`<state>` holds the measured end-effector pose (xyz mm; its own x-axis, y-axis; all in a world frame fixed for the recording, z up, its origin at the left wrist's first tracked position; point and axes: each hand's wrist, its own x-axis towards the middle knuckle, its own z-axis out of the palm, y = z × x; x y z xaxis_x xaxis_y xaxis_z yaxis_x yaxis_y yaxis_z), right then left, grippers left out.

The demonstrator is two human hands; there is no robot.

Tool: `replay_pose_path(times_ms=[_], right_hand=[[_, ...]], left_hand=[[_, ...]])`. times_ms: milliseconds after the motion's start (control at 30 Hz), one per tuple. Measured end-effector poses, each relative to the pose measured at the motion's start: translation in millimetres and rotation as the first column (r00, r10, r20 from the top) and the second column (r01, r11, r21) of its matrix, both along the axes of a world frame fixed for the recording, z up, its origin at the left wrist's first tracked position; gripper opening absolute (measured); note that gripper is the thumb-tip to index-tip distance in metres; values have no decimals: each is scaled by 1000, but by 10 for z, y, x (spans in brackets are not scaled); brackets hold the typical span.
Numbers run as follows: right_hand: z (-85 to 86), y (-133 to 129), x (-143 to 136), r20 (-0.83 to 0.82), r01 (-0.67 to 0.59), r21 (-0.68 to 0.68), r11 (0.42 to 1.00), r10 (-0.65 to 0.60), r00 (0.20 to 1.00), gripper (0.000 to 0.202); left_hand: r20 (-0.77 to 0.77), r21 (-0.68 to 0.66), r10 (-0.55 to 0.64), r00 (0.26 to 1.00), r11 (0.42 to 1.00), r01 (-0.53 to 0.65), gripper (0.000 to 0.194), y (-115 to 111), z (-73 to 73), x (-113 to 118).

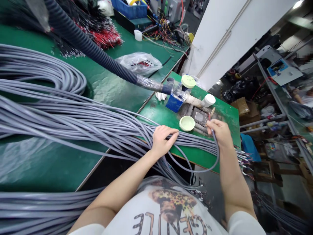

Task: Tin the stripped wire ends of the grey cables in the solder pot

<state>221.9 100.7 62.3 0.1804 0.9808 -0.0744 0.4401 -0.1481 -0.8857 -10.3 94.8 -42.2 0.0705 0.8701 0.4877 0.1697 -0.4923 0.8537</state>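
Since this grey cable (217, 153) looks light but springy, my right fingers (213, 126) clamp it best just behind the delicate wires (209, 117) past their tips, my left hand (162, 140) lying nearly closed on the bundle (198, 142)

The cables (97, 120) were grey, with red and white among the wire ends (244, 160). The table (107, 86) and the smaller bench top (227, 114) were green, the latter with brown-black staining. The hose (97, 55) was dark blue-grey with ribbed banding. The box (174, 103) was blue; the open dish (187, 123), pale yellow-green. The shirt (137, 209) was white, with a brown-and-yellow print and dark-outlined lettering.
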Motion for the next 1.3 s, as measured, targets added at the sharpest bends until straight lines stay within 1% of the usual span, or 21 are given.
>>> replay_pose_path(times_ms=[67, 133, 167, 233, 267, 300, 367, 433, 500, 567, 600, 667, 733, 767, 833, 867, 900, 1000, 1100, 1200, 1300], right_hand=[[27, -222, -257, -114, -36, -13, 999, 34, 993, 32], [7, -377, -466, -177, -72, -21, 997, 67, 982, 31], [-11, -433, -544, -199, -87, -21, 996, 81, 977, 32], [-46, -518, -643, -224, -97, -9, 995, 93, 970, 32], [-60, -557, -668, -231, -95, -3, 995, 92, 969, 32], [-71, -598, -679, -236, -93, 1, 996, 90, 968, 30], [-89, -696, -676, -257, -91, 1, 996, 88, 962, 22], [-114, -812, -661, -303, -107, -8, 994, 99, 948, 22], [-153, -924, -653, -367, -96, -11, 995, 85, 926, 37], [-200, -1014, -659, -420, -43, 0, 999, 39, 907, 46], [-222, -1048, -668, -435, -6, 16, 1000, 12, 900, 49], [-256, -1098, -695, -441, 57, 58, 997, -25, 897, 53], [-277, -1137, -726, -427, 88, 91, 992, -41, 903, 55], [-283, -1154, -736, -416, 94, 98, 991, -45, 908, 55], [-288, -1182, -730, -373, 72, 90, 993, -33, 927, 52], [-285, -1190, -709, -328, 37, 79, 996, -9, 945, 49], [-275, -1191, -676, -262, 4, 70, 998, 14, 965, 44], [-193, -1140, -548, 19, -33, 121, 992, 31, 999, 22], [-55, -1038, -490, 240, -90, 226, 970, 34, 970, 16], [53, -952, -566, 374, -206, 259, 944, 98, 922, 12], [64, -896, -683, 423, -228, 326, 918, 74, 903, 18]], left_hand=[[307, -178, -110, 945, 969, 171, 17, -71, 71, 131], [594, -287, -204, 778, 850, 441, 34, -166, 126, 310], [697, -304, -201, 688, 786, 538, 37, -215, 144, 401], [812, -303, -152, 563, 715, 630, 31, -295, 170, 549], [836, -299, -123, 535, 715, 632, 27, -321, 181, 594], [842, -298, -102, 530, 732, 613, 23, -336, 192, 616], [808, -300, -71, 585, 805, 512, 19, -341, 220, 594], [697, -265, -59, 714, 905, 333, 15, -335, 249, 517], [526, -102, -129, 841, 972, 213, 12, -347, 267, 441], [376, 79, -251, 892, 968, 239, 9, -389, 266, 409], [354, 106, -293, 888, 956, 273, 9, -419, 257, 414], [454, 0, -280, 846, 949, 314, 16, -485, 227, 457], [620, -200, -211, 756, 889, 412, 32, -544, 187, 513], [687, -272, -206, 697, 817, 509, 36, -567, 168, 536], [775, -327, -257, 577, 618, 715, 37, -594, 139, 554], [799, -333, -278, 533, 534, 777, 37, -600, 132, 548], [811, -336, -288, 509, 483, 809, 37, -601, 129, 533], [786, -366, -309, 536, 466, 805, 34, -603, 143, 460], [712, -398, -398, 579, 450, 799, 28, -630, 164, 402], [669, -381, -457, 585, 465, 799, 25, -670, 179, 378], [662, -355, -480, 576, 476, 805, 23, -680, 194, 352]])
